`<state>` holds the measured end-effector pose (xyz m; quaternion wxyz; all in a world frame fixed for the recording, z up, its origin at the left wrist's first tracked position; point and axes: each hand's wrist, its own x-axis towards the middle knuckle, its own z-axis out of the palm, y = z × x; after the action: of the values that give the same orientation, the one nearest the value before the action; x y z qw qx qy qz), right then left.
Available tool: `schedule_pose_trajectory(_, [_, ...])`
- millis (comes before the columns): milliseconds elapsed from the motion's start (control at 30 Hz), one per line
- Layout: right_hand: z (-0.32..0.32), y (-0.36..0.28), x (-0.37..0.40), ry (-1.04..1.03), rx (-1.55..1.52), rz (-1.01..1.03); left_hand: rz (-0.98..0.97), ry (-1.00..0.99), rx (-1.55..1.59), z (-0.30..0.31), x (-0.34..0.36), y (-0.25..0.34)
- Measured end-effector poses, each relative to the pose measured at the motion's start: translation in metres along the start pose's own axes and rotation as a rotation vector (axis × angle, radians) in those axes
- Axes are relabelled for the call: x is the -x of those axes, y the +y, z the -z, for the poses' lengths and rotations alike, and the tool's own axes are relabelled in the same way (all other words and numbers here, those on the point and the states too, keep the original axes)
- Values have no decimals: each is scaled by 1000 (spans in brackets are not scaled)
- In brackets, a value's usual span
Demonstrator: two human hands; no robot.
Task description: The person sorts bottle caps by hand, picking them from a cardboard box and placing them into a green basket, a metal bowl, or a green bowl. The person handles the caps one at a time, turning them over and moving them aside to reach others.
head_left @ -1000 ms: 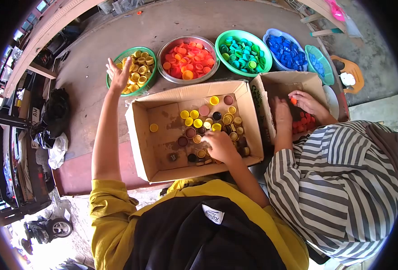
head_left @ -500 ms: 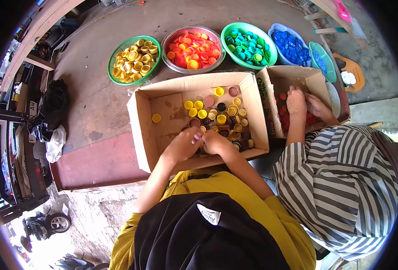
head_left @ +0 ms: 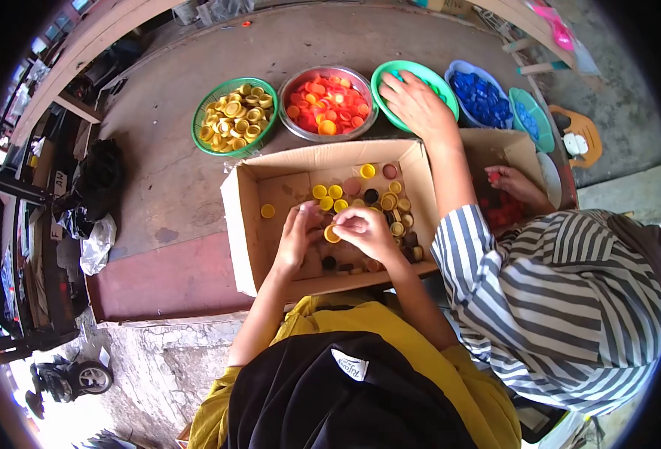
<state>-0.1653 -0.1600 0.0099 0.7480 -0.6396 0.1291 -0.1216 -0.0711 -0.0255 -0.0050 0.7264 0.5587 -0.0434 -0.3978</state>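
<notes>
Yellow cap (head_left: 332,234) pinched in right hand (head_left: 368,233) fingers, low inside cardboard box (head_left: 239,217), over loose caps (head_left: 386,200). Left hand (head_left: 297,239) fingers curled just beside; contact we cannot tell. Risk: pinch slips, cap lost among others. Box walls hem us. Co-worker's arm (head_left: 450,172) crosses far right corner: bump likely. More room leftward.

Open box (head_left: 234,202) is sitting on the slab (head_left: 166,172), in front of the person. Loose caps (head_left: 386,200) are lying in its right half. Left hand (head_left: 294,238) and right hand (head_left: 364,232) are meeting inside it, the right one pinching a cap (head_left: 332,234). First basket (head_left: 196,127), second bowl (head_left: 282,112), third bowl (head_left: 379,75) and fourth basket (head_left: 450,71) are lining up behind the box, left to right. Second box (head_left: 521,146) is standing right of the open box. A co-worker's hand (head_left: 416,105) is resting in the third bowl.
</notes>
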Motion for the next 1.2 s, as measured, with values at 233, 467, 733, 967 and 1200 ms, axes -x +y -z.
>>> schedule_pose_trajectory(233, [-27, -69, -1, -45, 428, 203, 307, -219, 704, -30, 28, 49])
schedule_pose_trajectory(467, [3, -50, -3, -75, 736, 303, 156, -280, 822, 20, -17, 60])
schedule_pose_trajectory(733, [0, 15, 24, -456, 1416, -423, -272, 248, 68, 106, -150, 142])
schedule_pose_trajectory(967, [-19, 42, 9, -618, 1498, -588, -369, 206, -98, 115, -145, 144])
schedule_pose_trajectory(1200, [-20, 27, 4, -632, 1384, -628, -562, 398, -123, 80, -68, 101])
